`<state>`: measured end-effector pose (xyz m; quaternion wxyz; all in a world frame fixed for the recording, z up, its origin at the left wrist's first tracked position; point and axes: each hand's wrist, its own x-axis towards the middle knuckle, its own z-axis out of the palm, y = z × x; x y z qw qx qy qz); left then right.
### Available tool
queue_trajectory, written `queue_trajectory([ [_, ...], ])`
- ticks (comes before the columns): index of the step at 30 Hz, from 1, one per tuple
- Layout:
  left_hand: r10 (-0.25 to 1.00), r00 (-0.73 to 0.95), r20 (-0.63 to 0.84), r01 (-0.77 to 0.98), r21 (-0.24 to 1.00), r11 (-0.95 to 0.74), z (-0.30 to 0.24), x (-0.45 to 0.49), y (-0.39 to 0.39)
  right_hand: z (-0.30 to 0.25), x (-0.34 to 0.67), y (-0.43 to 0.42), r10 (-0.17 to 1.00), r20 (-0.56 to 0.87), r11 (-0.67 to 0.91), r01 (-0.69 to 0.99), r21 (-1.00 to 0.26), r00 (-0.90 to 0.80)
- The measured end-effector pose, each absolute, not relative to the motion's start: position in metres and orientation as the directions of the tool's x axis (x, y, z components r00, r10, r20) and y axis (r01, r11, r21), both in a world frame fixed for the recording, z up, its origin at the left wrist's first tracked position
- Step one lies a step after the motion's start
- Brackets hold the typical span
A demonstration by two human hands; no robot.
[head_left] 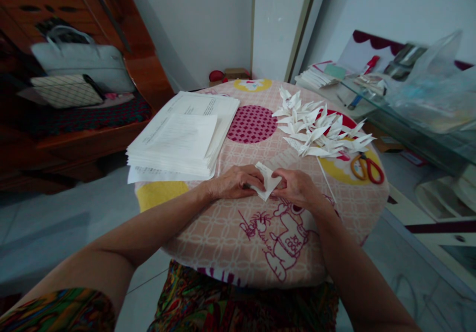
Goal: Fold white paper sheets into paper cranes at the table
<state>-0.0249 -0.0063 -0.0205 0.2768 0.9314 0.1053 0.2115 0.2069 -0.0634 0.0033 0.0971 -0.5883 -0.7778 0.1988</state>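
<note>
A small folded piece of white paper (268, 181) lies between my two hands, low over the table, one corner pointing towards me. My left hand (238, 181) grips its left side, with the fingers curled over the edge. On the opposite side my right hand (296, 186) pinches the paper between thumb and fingers. Beyond my right hand sits a heap of folded paper cranes (312, 129) with pointed wings and tails. Past my left hand rests a thick stack of printed paper sheets (186, 106), with smaller blank paper squares (182, 136) on top.
Scissors (367, 168) with orange and red handles lie at the table's right edge, near a thin white stick (326, 179). A patterned cloth (223, 238) covers the round table. At right stands a glass shelf (416, 119) with a plastic bag; at left, a wooden bench (141, 64) holds bags.
</note>
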Motion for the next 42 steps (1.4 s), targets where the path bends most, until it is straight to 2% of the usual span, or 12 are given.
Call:
queue_trajectory([
  [7,0.326,0.903,0.281,0.118,0.566,-0.816,-0.017,-0.025,-0.008,0.001,0.211,-0.063,0.949,-0.082,0.233,0.855,-0.463,-0.303],
  [13,0.280,0.908,0.313,0.076,0.534,-0.842,-0.018,-0.026,-0.007,0.001,0.217,-0.063,0.938,-0.076,0.246,0.805,-0.540,-0.338],
  [19,0.259,0.911,0.322,0.058,0.520,-0.852,-0.017,-0.026,-0.009,0.001,0.209,-0.063,0.954,-0.033,0.250,0.851,-0.462,-0.298],
  [23,0.255,0.916,0.309,0.098,0.444,-0.891,-0.019,-0.026,-0.015,-0.005,0.205,-0.065,0.963,-0.007,0.246,0.892,-0.380,-0.269],
  [28,0.256,0.915,0.311,0.148,0.332,-0.932,-0.028,-0.029,-0.028,-0.012,0.207,-0.067,0.952,0.039,0.298,0.894,-0.336,-0.303],
  [32,0.251,0.932,0.260,0.166,0.310,-0.936,-0.032,-0.034,-0.033,-0.012,0.208,-0.066,0.952,0.034,0.297,0.896,-0.330,-0.303],
  [36,0.224,0.949,0.223,0.147,0.315,-0.938,-0.033,-0.035,-0.032,-0.010,0.211,-0.061,0.959,0.025,0.272,0.885,-0.378,-0.283],
  [39,0.220,0.956,0.194,0.152,0.313,-0.938,-0.033,-0.034,-0.032,-0.010,0.211,-0.056,0.967,0.144,0.253,0.852,-0.458,-0.210],
  [42,0.220,0.958,0.185,0.155,0.310,-0.938,-0.032,-0.033,-0.032,-0.011,0.205,-0.054,0.929,0.311,0.347,0.760,-0.550,-0.199],
])
